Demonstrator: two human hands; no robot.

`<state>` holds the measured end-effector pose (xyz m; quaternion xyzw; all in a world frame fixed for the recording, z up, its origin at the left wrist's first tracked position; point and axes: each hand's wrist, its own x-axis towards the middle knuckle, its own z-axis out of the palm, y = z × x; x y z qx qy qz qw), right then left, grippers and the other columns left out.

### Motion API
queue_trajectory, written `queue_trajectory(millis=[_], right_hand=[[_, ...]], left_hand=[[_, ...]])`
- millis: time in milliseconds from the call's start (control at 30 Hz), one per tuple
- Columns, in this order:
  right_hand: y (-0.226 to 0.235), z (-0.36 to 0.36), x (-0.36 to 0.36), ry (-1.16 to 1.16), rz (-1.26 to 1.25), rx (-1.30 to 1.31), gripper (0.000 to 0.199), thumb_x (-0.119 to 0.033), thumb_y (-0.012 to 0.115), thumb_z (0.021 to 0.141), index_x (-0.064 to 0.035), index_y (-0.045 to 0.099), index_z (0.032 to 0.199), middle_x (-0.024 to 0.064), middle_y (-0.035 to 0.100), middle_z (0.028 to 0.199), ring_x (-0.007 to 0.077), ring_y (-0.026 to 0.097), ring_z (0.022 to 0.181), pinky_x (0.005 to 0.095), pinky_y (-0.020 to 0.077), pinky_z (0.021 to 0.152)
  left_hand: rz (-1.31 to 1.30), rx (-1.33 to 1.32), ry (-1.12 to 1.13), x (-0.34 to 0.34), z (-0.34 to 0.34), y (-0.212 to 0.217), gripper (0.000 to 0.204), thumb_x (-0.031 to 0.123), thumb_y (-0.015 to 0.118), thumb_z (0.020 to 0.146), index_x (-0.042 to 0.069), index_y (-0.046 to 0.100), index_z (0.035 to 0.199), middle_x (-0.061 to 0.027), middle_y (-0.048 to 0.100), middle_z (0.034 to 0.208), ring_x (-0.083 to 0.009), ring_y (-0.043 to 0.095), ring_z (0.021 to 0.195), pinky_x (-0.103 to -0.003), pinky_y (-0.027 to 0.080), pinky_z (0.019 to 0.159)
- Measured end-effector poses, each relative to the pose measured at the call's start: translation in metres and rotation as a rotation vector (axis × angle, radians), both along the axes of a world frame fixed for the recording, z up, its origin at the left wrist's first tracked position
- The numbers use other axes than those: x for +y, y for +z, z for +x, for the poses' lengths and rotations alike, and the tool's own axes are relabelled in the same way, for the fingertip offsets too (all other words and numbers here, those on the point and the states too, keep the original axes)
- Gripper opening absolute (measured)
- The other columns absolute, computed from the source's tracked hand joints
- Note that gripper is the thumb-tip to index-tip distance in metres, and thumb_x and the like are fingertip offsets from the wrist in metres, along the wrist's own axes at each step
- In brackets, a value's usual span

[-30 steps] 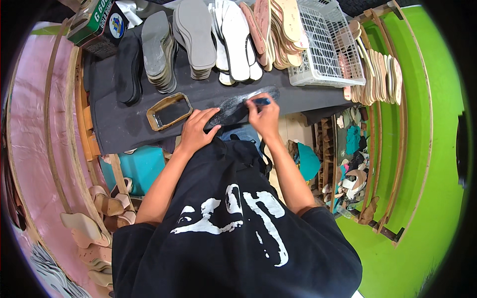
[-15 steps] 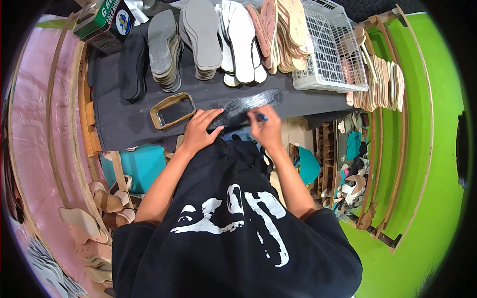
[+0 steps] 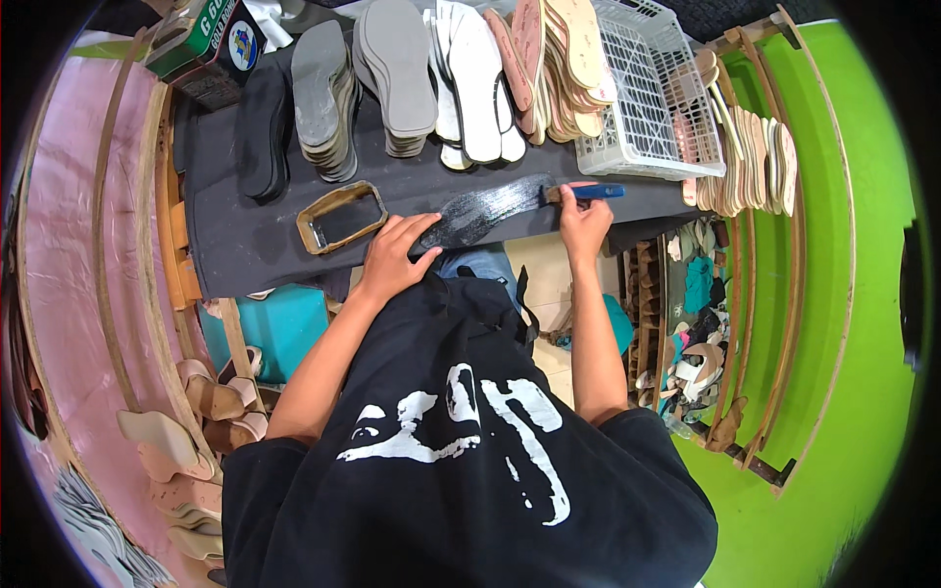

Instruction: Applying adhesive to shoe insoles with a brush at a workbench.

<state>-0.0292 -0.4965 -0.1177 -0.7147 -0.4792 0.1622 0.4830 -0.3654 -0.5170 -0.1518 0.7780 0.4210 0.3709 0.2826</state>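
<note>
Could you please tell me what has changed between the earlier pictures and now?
The right hand, holding the blue-handled brush, moved rightward, from near the middle of the black sole to its right end. Nothing was newly grasped or let go. The left hand stayed on the sole's left end; the open container and white insoles stayed in place.
</note>
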Motion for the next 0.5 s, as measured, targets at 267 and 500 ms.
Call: queue_trajectory(millis=[267, 500], right_hand=[[0.005, -0.110, -0.038, 0.576, 0.134, -0.281, 0.018, 0.004, 0.078, 0.082, -0.0027, 0.070, 0.096, 0.0171, 0.068, 0.091, 0.0403, 0.066, 0.091, 0.0490, 0.0544, 0.083], [0.004, -0.070, -0.016, 0.347, -0.038, -0.020, 0.007, -0.005, 0.079, 0.092, 0.0002, 0.075, 0.093, 0.0177, 0.076, 0.088, 0.0333, 0.076, 0.081, 0.0420, 0.0584, 0.077]], left_hand=[[0.018, -0.001, -0.007, 0.001, -0.001, -0.001, 0.061, 0.016, 0.091, 0.084, 0.006, 0.071, 0.141, -0.0150, 0.076, 0.132, -0.0350, 0.070, 0.109, -0.042, 0.056, 0.100], [0.021, -0.010, -0.008, 0.000, 0.000, -0.001, 0.061, 0.016, 0.091, 0.084, 0.006, 0.071, 0.141, -0.0150, 0.076, 0.133, -0.0354, 0.070, 0.111, -0.043, 0.057, 0.100]])
